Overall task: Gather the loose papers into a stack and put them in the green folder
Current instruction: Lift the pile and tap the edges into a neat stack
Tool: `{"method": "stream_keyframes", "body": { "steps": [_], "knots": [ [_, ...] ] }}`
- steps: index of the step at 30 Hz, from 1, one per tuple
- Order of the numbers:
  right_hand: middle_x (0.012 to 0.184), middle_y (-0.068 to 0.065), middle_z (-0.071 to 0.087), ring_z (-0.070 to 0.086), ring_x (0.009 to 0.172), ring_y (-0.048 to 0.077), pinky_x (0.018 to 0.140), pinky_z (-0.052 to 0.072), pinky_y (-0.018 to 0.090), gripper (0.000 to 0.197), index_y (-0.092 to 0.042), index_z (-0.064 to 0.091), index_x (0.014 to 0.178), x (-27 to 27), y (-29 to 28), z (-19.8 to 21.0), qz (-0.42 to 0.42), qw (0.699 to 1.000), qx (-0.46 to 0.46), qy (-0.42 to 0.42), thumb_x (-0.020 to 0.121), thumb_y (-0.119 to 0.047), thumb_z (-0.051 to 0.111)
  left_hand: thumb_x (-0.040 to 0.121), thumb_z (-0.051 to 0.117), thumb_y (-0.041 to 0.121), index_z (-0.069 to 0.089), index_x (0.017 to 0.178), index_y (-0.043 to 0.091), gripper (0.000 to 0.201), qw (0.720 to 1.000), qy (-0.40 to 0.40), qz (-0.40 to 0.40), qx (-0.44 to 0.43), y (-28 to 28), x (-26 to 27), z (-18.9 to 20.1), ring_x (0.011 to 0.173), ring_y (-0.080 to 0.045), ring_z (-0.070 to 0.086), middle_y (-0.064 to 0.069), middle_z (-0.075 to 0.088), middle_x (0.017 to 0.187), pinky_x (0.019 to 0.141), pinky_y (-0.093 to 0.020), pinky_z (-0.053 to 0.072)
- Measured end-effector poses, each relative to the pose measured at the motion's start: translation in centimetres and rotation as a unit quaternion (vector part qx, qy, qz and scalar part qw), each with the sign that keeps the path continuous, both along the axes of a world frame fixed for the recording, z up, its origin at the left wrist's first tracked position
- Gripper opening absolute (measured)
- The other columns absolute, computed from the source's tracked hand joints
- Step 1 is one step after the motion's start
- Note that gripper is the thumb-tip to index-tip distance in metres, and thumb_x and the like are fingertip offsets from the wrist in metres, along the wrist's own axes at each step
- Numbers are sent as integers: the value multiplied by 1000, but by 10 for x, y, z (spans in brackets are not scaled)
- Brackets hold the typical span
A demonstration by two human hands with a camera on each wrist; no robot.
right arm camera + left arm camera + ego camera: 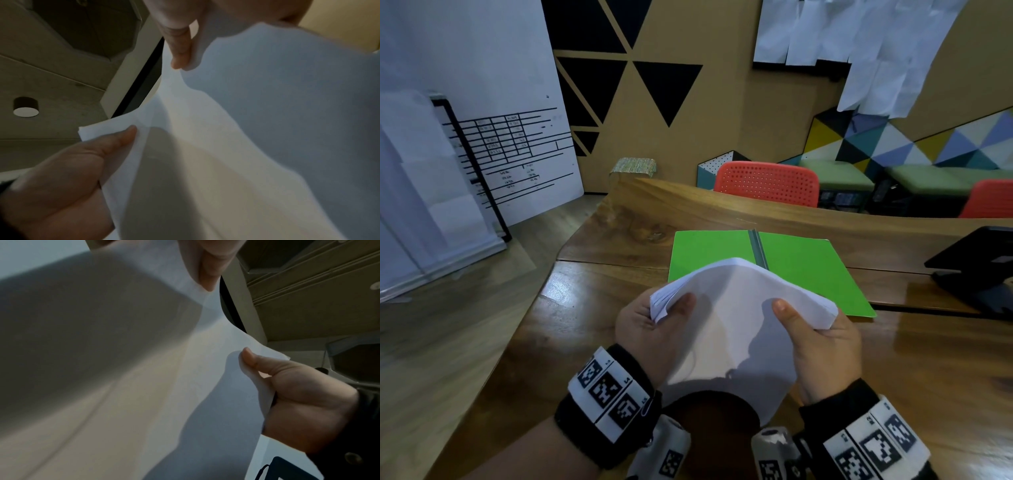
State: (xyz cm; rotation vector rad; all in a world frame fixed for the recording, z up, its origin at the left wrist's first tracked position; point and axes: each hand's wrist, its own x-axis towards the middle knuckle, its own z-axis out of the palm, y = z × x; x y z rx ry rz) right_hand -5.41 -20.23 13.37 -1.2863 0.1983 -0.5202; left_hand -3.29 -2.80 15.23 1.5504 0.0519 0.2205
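Note:
I hold a stack of white papers (736, 318) above the wooden table, bowed upward in the middle. My left hand (654, 325) grips its left edge, thumb on top. My right hand (818, 342) grips the right edge the same way. The green folder (808, 270) lies open and flat on the table just beyond the stack, spine in the middle, with its near part hidden by the papers. In the left wrist view the papers (144, 386) fill the frame, with my right hand (298, 402) pinching their edge. In the right wrist view my left hand (61, 178) pinches the papers (246, 146).
A black stand or device (976, 270) sits on the table (928, 377) to the right of the folder. Red chairs (767, 183) stand behind the table's far edge. A white board (482, 137) leans at the left, beyond the table's left edge.

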Motion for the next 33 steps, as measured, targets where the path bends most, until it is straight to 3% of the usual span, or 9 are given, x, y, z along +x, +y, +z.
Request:
{"method": "stream_keyframes", "body": {
  "steps": [7, 10, 13, 17, 21, 25, 27, 30, 33],
  "knots": [
    [80, 1, 75, 68, 76, 17, 74, 54, 39, 50, -19, 72, 81, 6, -5, 2, 35, 999, -11, 18, 40, -42, 88, 78, 71, 15, 66, 61, 15, 17, 995, 102, 6, 2, 0, 4, -17, 61, -19, 61, 6, 64, 52, 50, -20, 50],
    [103, -5, 58, 59, 85, -5, 75, 46, 12, 56, -22, 49, 102, 5, -20, 28, -33, 987, -153, 25, 59, -12, 84, 79, 68, 12, 62, 52, 15, 29, 997, 72, -7, 28, 5, 7, -2, 42, -3, 54, 9, 57, 35, 40, -9, 41],
    [123, -9, 42, 42, 118, 8, 99, 33, 21, 81, -21, 42, 126, -3, -22, 61, -109, 893, -435, -35, 57, -49, 74, 77, 68, 29, 55, 38, 20, 42, 982, -54, -50, 174, 10, 9, 17, 37, -1, 43, 16, 48, 32, 38, -8, 31],
    [98, -14, 62, 61, 90, 13, 82, 51, 37, 36, -33, 53, 104, -7, -1, 84, 62, 806, -581, -98, 71, -49, 53, 75, 46, 48, 63, 67, 31, 25, 906, -213, -200, 307, 4, 7, 35, 51, 9, 52, 23, 61, 53, 53, -7, 39],
    [61, -9, 63, 57, 59, 8, 61, 49, 29, 17, -39, 60, 87, -1, -5, 72, 112, 830, -544, -48, 73, -48, 53, 63, 57, 55, 58, 62, 35, 20, 899, -165, -238, 328, 14, 17, 25, 48, 8, 44, 23, 55, 51, 50, -11, 32],
    [61, -12, 68, 56, 54, 3, 55, 46, 19, 20, -32, 72, 73, 3, -34, 58, 167, 942, -287, -46, 61, -18, 79, 51, 83, 43, 64, 52, 29, 23, 854, 81, -246, 450, 56, 38, -8, 55, 2, 56, 13, 61, 51, 58, -15, 47],
    [74, -1, 75, 64, 62, 14, 58, 53, 25, 31, -20, 75, 82, 3, -51, 51, 179, 963, -198, -33, 55, -34, 81, 48, 87, 30, 70, 57, 22, 21, 889, 170, -240, 352, 77, 44, -19, 59, 0, 61, 8, 67, 60, 59, -13, 51],
    [87, 4, 77, 69, 76, 19, 70, 56, 32, 61, -19, 75, 88, 6, -56, 37, 171, 976, -135, -9, 40, -56, 82, 14, 92, 24, 73, 61, 8, 53, 958, 193, -212, 1, 89, 44, -29, 55, -16, 68, -8, 70, 64, 52, -27, 56],
    [78, -3, 75, 65, 77, 23, 72, 52, 37, 21, -24, 75, 81, 9, -47, 17, 89, 993, -72, -1, 63, -34, 78, 32, 94, 24, 72, 71, 5, 49, 965, 167, -152, -131, 74, 36, -30, 52, -18, 69, -16, 73, 74, 48, -26, 56]
  ]
}}
